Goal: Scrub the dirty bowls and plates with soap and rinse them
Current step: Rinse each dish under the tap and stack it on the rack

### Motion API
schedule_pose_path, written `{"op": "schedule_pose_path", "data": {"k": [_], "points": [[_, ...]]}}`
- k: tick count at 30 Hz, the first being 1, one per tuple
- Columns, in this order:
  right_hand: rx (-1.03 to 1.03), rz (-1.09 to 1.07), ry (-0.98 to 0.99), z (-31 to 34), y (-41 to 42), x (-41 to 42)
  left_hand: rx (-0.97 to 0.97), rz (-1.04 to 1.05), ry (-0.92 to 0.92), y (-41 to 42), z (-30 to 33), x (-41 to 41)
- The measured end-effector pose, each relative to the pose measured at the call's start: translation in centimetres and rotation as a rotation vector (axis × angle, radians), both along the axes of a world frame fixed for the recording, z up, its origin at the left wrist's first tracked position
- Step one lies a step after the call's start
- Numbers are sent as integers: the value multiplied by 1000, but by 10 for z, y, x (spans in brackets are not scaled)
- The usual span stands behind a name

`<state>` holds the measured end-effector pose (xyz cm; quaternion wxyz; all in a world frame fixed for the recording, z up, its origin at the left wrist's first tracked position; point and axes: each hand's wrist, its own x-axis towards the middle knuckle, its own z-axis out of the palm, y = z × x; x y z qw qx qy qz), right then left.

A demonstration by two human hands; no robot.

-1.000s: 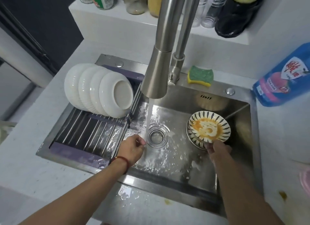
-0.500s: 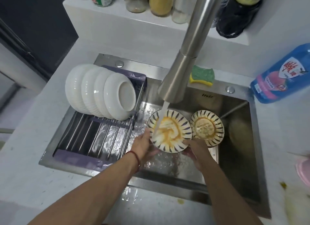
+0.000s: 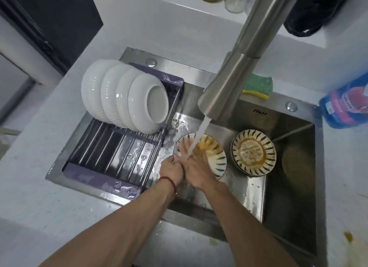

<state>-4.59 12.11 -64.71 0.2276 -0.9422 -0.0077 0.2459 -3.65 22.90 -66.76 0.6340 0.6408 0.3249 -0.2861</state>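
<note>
White bowls (image 3: 127, 95) stand in the rack (image 3: 111, 147). The left hand (image 3: 171, 170) grips the dirty bowl's (image 3: 214, 155) rim under the tap's (image 3: 231, 83) stream; the right hand (image 3: 196, 168) lies flat-fingered inside. More dirty bowls (image 3: 253, 154) are stacked in the sink (image 3: 294, 197).

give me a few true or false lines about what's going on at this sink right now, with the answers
1. Water runs from the steel faucet onto the striped dish under it. True.
2. The right hand holds the green and yellow sponge. False: the sponge lies on the sink's back ledge.
3. White ribbed bowls stand on the purple drying rack. True.
4. The stacked striped dishes on the right are clean. False: the top one shows orange residue.
5. The left hand rests on the rack. False: it grips the dish under the stream.
</note>
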Motion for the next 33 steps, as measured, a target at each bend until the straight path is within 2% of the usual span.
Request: {"op": "schedule_pose_path", "data": {"k": [2, 4, 5, 8, 10, 11, 13, 15, 16, 19, 23, 25, 27, 29, 31, 33], "points": [[182, 140, 19, 10, -14, -12, -19, 61, 62, 1, 2, 7], [248, 214, 86, 14, -45, -30, -1, 92, 95, 2, 15, 9], [173, 223, 103, 14, -63, -37, 11, 102, 104, 1, 18, 7], [-256, 207, 34, -3, -89, -27, 61, 73, 84, -7, 23, -5], [-323, 124, -1, -13, -64, -7, 24, 88, 101, -14, 23, -11], [-282, 110, -26, -12, -44, -1, -14, 111, 117, -16, 27, -10], [-55, 178, -36, -9, -15, -2, -86, 217, 123, -14, 25, -1], [145, 264, 20, 6, -20, -18, -145, 260, 148, -5, 22, 10], [177, 312, 25, 9, -35, -29, -141, 262, 155, -1, 21, 12], [-17, 327, -57, 5, -81, -46, -80, 229, 113, -2, 26, 8], [-196, 91, -84, -9, -54, -8, -84, 176, 109, -13, 27, -4], [-153, 153, -142, -11, -25, 5, -114, 170, 125, -12, 24, 1], [10, 272, -144, -5, -22, -6, -130, 179, 145, -6, 23, 10], [101, 402, -179, 0, -46, -29, -45, 154, 101, 2, 26, 19], [16, 397, -288, -6, -79, -45, 20, 83, 79, 6, 25, 24], [-68, 264, -366, -10, -89, -50, 36, 26, 75, 3, 29, 23]]}}
